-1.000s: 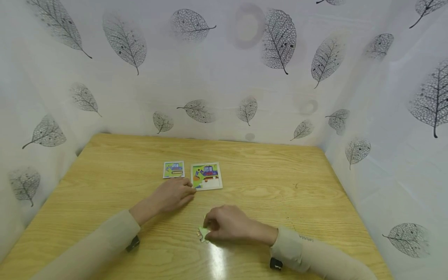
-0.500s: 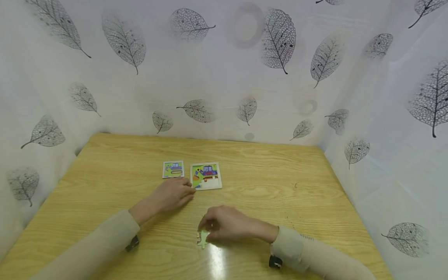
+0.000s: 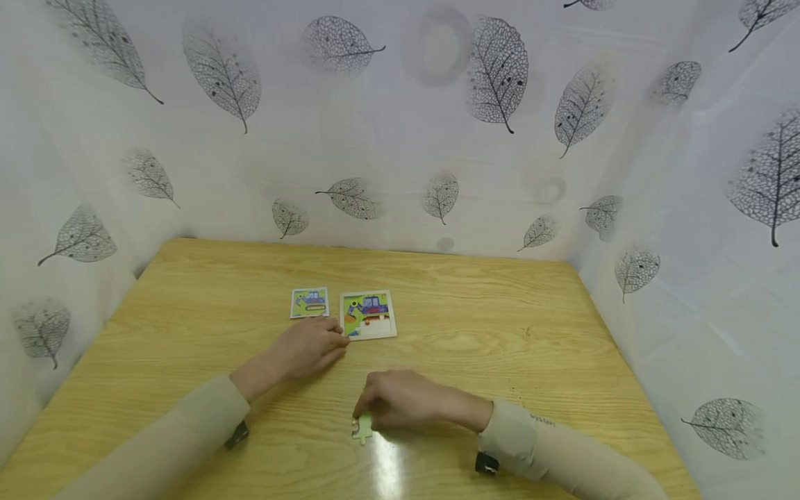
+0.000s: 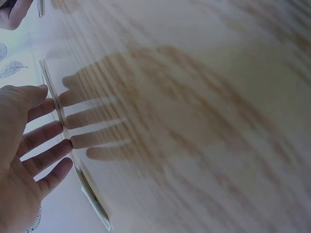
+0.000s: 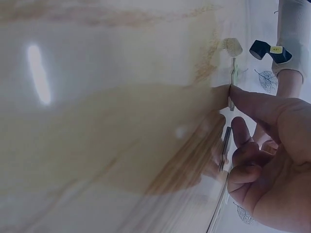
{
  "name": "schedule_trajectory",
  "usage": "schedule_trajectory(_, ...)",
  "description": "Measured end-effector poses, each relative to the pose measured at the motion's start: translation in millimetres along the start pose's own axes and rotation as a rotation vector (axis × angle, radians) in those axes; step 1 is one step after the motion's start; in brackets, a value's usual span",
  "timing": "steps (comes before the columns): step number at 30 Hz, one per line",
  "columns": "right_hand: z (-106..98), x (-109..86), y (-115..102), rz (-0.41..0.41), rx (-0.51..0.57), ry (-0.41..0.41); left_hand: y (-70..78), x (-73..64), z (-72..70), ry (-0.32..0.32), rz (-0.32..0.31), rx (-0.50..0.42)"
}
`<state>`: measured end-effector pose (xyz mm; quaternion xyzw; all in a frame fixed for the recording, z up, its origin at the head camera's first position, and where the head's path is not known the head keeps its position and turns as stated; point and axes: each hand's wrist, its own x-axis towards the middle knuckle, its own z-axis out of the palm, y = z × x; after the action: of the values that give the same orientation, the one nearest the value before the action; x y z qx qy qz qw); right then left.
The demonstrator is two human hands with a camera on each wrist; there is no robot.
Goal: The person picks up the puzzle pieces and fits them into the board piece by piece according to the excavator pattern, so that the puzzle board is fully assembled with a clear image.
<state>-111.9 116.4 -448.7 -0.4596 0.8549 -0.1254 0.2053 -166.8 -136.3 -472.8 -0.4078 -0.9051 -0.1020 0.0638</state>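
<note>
In the head view a square puzzle tray [image 3: 387,326] shows a partly filled digger picture, with pale bare patches at its lower right. My left hand [image 3: 309,345] lies with relaxed fingers at the tray's lower left corner; in the left wrist view its fingertips [image 4: 63,167] meet the tray's near edge. Nearer to me, my right hand [image 3: 406,399] holds a light green puzzle piece [image 3: 362,430] between thumb and curled index finger, low at the tabletop. The right wrist view shows the thumb at one flat piece [image 5: 232,77] and a second flat piece [image 5: 225,150] beside the fingers.
A small picture card [image 3: 310,303] with the same digger lies left of the tray. Around the wooden table [image 3: 475,298] hangs a white curtain [image 3: 387,132] printed with leaves. Light glares off the tabletop near the right hand.
The green piece has turned so that its tab points toward me, and the right hand's index finger has shifted slightly left with it. The left hand and the tray have stayed put.
</note>
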Motion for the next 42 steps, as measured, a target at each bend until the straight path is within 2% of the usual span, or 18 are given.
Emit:
schedule_trajectory(16,6.4,-3.0,0.7,0.088,0.000,0.062,0.7,-0.3,-0.8,0.010,0.003,0.001)
schedule_trajectory(31,5.3,-2.5,-0.5,0.086,0.065,0.053,2.0,0.1,-2.2,0.002,0.001,0.006)
schedule_trajectory(35,4.9,-3.4,-0.1,0.099,0.149,0.067,2.3,0.2,-2.0,0.005,0.005,0.002)
schedule_trajectory(42,6.0,-5.9,6.3,0.091,0.402,0.101,2.5,0.3,-1.5,0.004,0.001,-0.001)
